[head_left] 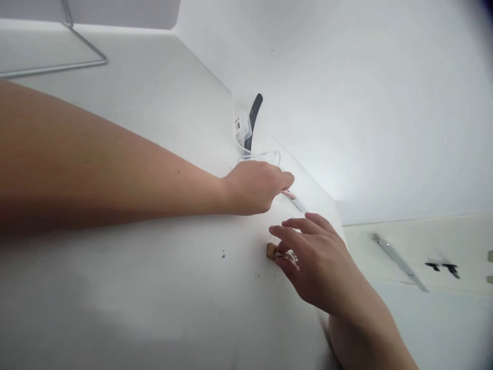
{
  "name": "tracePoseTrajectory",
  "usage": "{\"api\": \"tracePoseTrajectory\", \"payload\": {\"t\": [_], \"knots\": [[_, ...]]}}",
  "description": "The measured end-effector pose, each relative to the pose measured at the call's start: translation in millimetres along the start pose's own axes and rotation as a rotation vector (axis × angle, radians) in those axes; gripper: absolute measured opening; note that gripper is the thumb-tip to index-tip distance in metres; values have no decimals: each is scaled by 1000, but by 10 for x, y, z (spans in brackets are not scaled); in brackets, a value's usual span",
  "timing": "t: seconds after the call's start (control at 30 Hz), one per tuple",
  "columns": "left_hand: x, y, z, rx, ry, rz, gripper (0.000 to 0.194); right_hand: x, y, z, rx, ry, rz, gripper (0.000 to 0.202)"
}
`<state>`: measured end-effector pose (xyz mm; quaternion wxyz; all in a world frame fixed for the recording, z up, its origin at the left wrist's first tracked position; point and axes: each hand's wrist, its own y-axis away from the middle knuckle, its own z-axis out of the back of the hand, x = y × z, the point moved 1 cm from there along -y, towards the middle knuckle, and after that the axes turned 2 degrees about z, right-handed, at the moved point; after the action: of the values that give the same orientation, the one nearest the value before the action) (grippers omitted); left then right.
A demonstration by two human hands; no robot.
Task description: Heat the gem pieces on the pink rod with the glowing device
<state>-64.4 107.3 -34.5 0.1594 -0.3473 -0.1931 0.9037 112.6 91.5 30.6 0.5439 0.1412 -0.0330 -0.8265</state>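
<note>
Reaching in from the left, my left hand is closed, and a small pink object sticks out at its fingers. A thin grey strip extends beyond the pink piece towards my other hand. My right hand, lower and to the right, pinches a small brown block with a shiny metallic and whitish piece between thumb and index finger. Its other fingers are spread. Both hands are over a white surface.
Beyond my left hand lie a dark curved strip, a clear-and-white labelled item and a white cable. A bent metal rod is at the upper left. Tiny blue bits dot the surface. Blurred black items show at right.
</note>
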Motion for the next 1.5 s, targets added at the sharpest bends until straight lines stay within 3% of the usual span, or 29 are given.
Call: {"api": "tracePoseTrajectory", "payload": {"t": [0.17, 0.5, 0.63, 0.83, 1.07, 1.5], "knots": [[2, 1, 1, 2, -2, -5, 8, -22, -20, 4, -18, 15, 26, 20], [-11, 4, 16, -2, -18, 0, 8, -19, -66, 33, 39, -6, 45, 10], [-12, 4, 13, -5, -14, -3, 8, -65, -80, 14, 79, -85, 88, 13], [-6, 4, 9, -2, 5, 3, 8, -107, -75, 2, 23, -139, 167, 11], [-5, 3, 2, 7, -3, 1, 9, -61, -77, 2, 64, -157, 153, 16], [17, 2, -20, -9, 22, -7, 7, -23, -105, 24, 5, -123, 192, 23]]}}
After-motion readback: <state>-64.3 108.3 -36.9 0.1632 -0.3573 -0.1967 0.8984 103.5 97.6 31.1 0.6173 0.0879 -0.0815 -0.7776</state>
